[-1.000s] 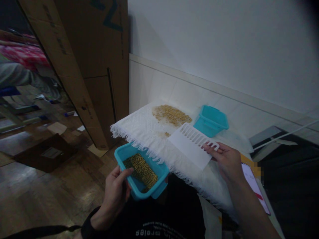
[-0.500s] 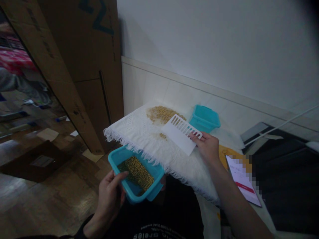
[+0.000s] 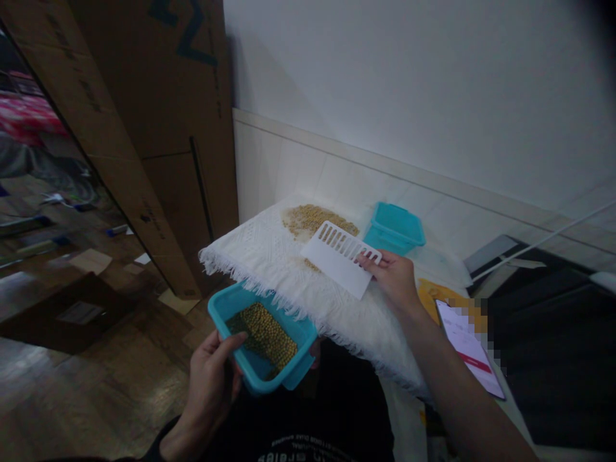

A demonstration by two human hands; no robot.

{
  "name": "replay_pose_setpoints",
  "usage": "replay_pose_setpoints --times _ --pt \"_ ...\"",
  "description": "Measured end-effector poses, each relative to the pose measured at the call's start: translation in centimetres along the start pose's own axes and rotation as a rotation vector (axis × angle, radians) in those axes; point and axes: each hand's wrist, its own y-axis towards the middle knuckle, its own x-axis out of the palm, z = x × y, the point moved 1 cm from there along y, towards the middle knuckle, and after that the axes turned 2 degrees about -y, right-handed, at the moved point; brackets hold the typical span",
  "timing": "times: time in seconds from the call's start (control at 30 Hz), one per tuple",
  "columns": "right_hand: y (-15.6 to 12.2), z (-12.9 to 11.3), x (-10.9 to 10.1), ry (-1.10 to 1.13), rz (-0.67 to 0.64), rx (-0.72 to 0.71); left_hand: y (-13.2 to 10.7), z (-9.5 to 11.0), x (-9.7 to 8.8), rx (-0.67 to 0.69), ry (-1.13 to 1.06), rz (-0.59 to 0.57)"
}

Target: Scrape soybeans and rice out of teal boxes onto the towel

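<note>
My left hand grips the near rim of a turquoise plastic tub that holds yellow-green beans. The tub hangs just below the fringed front edge of a white towel. My right hand pinches the right end of a white slotted scraper, which lies tilted over the towel. A pile of the same beans lies on the towel just beyond the scraper. A second turquoise tub stands at the towel's far right.
A tall cardboard box leans against the wall on the left. A white and red card lies on a yellow sheet to the right, beside a dark surface. A white cable crosses the right. Wood floor with flat cartons lies at left.
My right hand has carried the scraper left and away from me, up to the bean pile. The left hand and its tub have stayed at the towel's edge. The view has shifted slightly.
</note>
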Motion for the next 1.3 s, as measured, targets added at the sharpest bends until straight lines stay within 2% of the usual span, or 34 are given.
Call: replay_pose_setpoints --times 0.2,0.4,0.6,0.8,1.0,1.3 --pt "-0.2 0.0 -0.1 0.03 -0.017 -0.002 -0.1 0.1 0.1 0.013 0.015 0.035" --pt "0.0 0.5 -0.5 -0.045 -0.014 -0.063 0.0 0.0 0.0 0.006 -0.018 0.027" --pt "-0.5 0.4 -0.4 -0.015 -0.057 -0.023 0.4 -0.5 -0.6 -0.008 0.013 0.0" --pt "-0.7 0.0 -0.3 0.037 -0.101 0.014 0.2 -0.2 -0.3 -0.011 0.025 0.004" --pt "-0.6 0.1 -0.6 0.016 -0.064 0.0 0.1 -0.2 -0.2 0.003 0.016 0.017" --pt "-1.1 -0.1 -0.5 0.035 -0.091 0.017 0.4 -0.7 -0.7 0.006 0.028 -0.013"
